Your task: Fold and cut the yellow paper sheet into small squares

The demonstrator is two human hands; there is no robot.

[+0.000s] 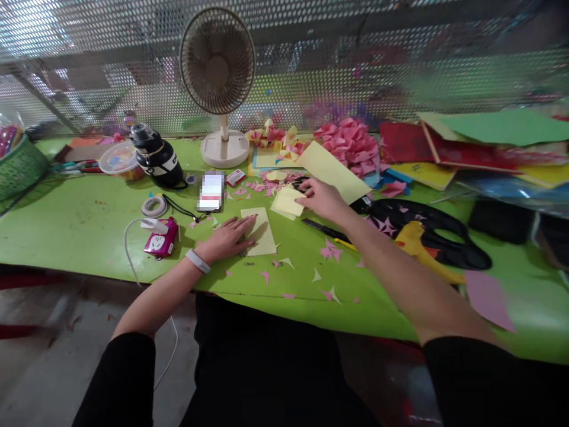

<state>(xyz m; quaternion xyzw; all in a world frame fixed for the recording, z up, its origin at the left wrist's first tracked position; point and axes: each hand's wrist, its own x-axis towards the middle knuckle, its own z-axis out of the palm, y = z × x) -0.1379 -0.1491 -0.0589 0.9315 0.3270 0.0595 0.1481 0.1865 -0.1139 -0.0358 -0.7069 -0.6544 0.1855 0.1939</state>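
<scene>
My left hand [232, 238] lies flat with fingers stretched out on a pale yellow paper sheet [263, 240] on the green table. Further right, my right hand [323, 200] has its fingers bent, gripping the edge of a small pale yellow paper piece [288, 201] on top of similar pieces. Behind that hand, a larger yellow sheet [333, 169] slopes up toward the pile of pink paper shapes [349, 145]. Below my right wrist is a utility knife [326, 230] with a black and yellow body. Pink and yellow paper scraps [331, 250] lie around.
A fan [217, 71] stands at the back, with a phone [210, 191] before it. On the left are a black bottle [155, 157], a tape roll [154, 206], a pink power adapter [160, 239] and a green basket [22, 166]. Coloured sheets [498, 127] and a black palette-shaped board [478, 255] occupy the right.
</scene>
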